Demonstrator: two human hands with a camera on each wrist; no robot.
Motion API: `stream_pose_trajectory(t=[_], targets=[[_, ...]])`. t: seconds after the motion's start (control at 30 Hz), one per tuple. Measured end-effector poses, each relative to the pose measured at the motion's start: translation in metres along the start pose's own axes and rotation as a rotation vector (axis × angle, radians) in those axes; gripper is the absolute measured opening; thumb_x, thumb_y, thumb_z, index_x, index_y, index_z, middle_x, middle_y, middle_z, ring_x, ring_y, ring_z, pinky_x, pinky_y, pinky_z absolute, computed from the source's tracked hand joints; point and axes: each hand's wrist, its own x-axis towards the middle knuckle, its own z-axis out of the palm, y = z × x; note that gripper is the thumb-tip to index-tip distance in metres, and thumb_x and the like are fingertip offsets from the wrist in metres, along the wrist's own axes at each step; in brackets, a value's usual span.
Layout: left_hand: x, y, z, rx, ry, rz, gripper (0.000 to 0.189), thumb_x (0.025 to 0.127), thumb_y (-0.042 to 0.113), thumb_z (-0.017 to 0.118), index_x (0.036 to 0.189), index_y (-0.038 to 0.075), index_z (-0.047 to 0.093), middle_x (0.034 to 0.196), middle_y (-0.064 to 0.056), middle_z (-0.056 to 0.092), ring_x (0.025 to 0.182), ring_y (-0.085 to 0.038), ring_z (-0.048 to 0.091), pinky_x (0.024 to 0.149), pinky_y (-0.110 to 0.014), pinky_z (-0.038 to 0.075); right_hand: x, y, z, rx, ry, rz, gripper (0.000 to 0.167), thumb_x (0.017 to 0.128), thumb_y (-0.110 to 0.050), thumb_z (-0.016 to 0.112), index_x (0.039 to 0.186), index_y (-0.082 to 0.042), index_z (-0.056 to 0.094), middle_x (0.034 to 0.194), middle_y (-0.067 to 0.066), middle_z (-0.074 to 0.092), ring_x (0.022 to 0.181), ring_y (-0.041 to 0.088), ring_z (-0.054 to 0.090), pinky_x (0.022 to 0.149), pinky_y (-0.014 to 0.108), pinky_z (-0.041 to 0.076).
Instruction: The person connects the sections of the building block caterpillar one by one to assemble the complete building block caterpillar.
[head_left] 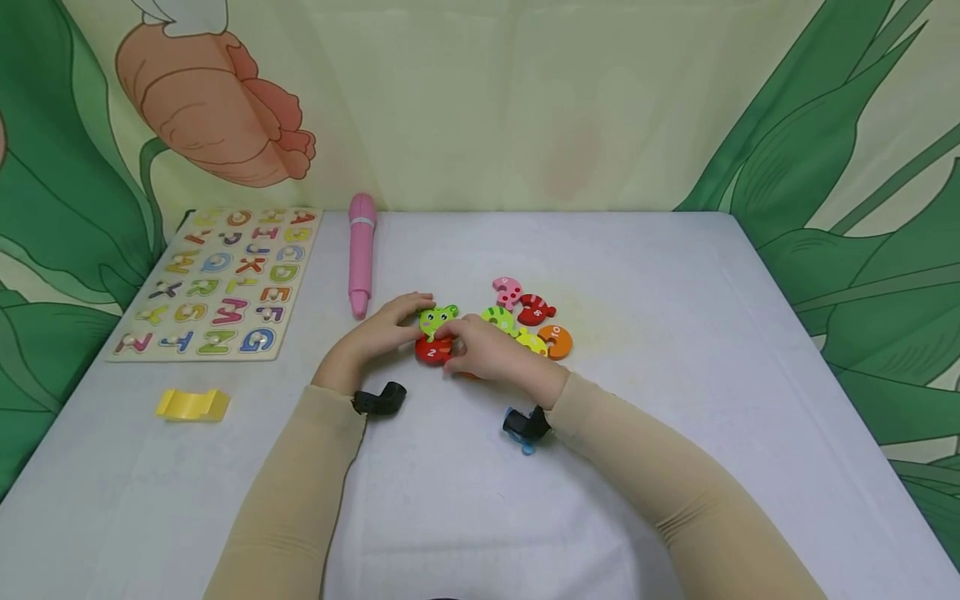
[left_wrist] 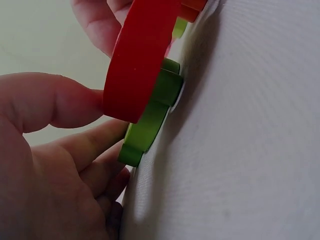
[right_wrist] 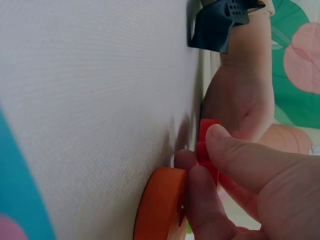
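Note:
Between the hands lie a green frog-faced piece [head_left: 438, 320] and a red piece marked 2 [head_left: 432, 351]. My right hand [head_left: 491, 354] pinches the red piece [right_wrist: 202, 134] between thumb and fingers. My left hand [head_left: 378, 335] touches the red piece's edge [left_wrist: 135, 65] with its thumb; its extended fingers reach behind the green piece [left_wrist: 150, 120]. The red piece stands tilted off the cloth in the left wrist view. Just under the right fingers is an orange piece [right_wrist: 160, 205], mostly hidden in the head view.
Pink spotted [head_left: 507, 292], red [head_left: 536, 310], green striped [head_left: 498, 317], yellow [head_left: 531, 340] and orange [head_left: 557, 342] pieces cluster right of the hands. A blue piece [head_left: 528, 449] lies by the right wrist. Left are an alphabet board [head_left: 288, 287], a pink pen [head_left: 362, 258] and a yellow block [head_left: 192, 406].

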Motion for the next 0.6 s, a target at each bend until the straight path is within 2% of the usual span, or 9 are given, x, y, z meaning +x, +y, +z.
stream_pose_trajectory(t=[0.17,0.4,0.6], targets=[[0.0001,-0.0020,-0.0004,0.004,-0.006,0.014,0.052,0.084,0.013,0.049,0.135,0.008,0.041,0.148,-0.007,0.028,0.140,-0.027,0.012,0.111,-0.054,0.014,0.0007,0.0016,0.0014,-0.009,0.009,-0.001,0.050,0.079,-0.025,0.069,0.126,-0.016,0.052,0.116,0.006,0.051,0.096,0.016,0.048,0.080,0.024,0.049],[-0.0001,-0.0020,-0.0015,0.009,-0.018,0.019,0.054,0.083,0.013,0.050,0.136,0.008,0.039,0.149,-0.008,0.027,0.140,-0.027,0.012,0.111,-0.055,0.013,0.0001,0.0022,0.0026,-0.066,0.027,-0.008,0.054,0.080,-0.023,0.069,0.130,-0.015,0.049,0.124,0.007,0.052,0.107,0.017,0.049,0.092,0.030,0.047],[-0.0001,-0.0009,-0.0019,0.009,-0.020,-0.002,0.052,0.086,0.017,0.050,0.136,0.011,0.039,0.149,-0.005,0.027,0.141,-0.025,0.012,0.111,-0.055,0.014,0.0008,0.0020,0.0032,-0.074,0.025,0.006,0.054,0.080,-0.023,0.069,0.130,-0.013,0.049,0.122,0.006,0.053,0.099,0.016,0.050,0.087,0.027,0.049]])
